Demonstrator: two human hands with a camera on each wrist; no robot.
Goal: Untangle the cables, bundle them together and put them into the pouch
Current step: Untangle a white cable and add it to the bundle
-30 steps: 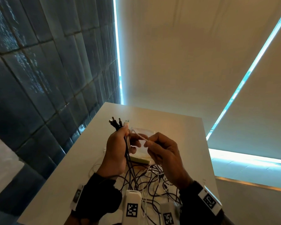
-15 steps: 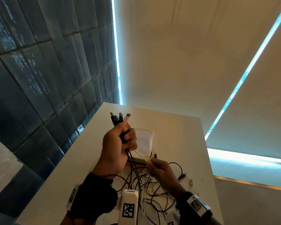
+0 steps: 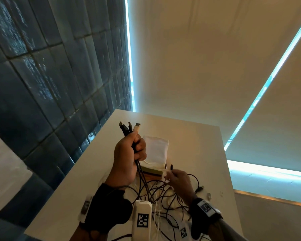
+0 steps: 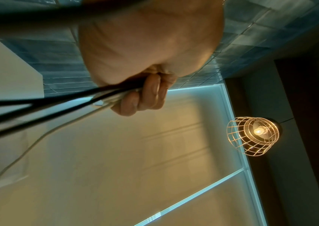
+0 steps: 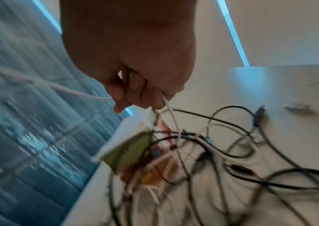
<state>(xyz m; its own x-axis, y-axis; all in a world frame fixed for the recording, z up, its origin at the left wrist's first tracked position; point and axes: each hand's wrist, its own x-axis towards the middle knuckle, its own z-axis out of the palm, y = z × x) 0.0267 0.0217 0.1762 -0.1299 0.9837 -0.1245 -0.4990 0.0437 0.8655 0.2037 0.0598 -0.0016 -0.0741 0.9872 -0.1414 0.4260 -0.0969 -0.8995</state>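
My left hand (image 3: 129, 155) is raised above the white table (image 3: 198, 145) and grips a bunch of cables just below their plugs (image 3: 129, 127), black ones and one white. The left wrist view shows its fingers (image 4: 145, 94) curled round black and white cords. Lower and to the right, my right hand (image 3: 177, 178) pinches a white cable (image 5: 170, 111) that runs through its fingers, and a small dark plug (image 3: 171, 166) sticks up above it. A tangle of black and white cables (image 3: 163, 202) lies on the table below both hands. The white pouch (image 3: 155, 150) lies flat behind my left hand.
A flat yellow-green box (image 3: 153, 171) lies under the pouch's near end. Loose plugs and small bits (image 3: 208, 195) lie on the table's right side. A dark tiled wall (image 3: 50, 84) runs along the table's left edge. A caged lamp (image 4: 255, 134) hangs overhead.
My right hand has slid down the white cable from beside my left hand to just above the table. My left hand has risen slightly, still gripping the bunch.
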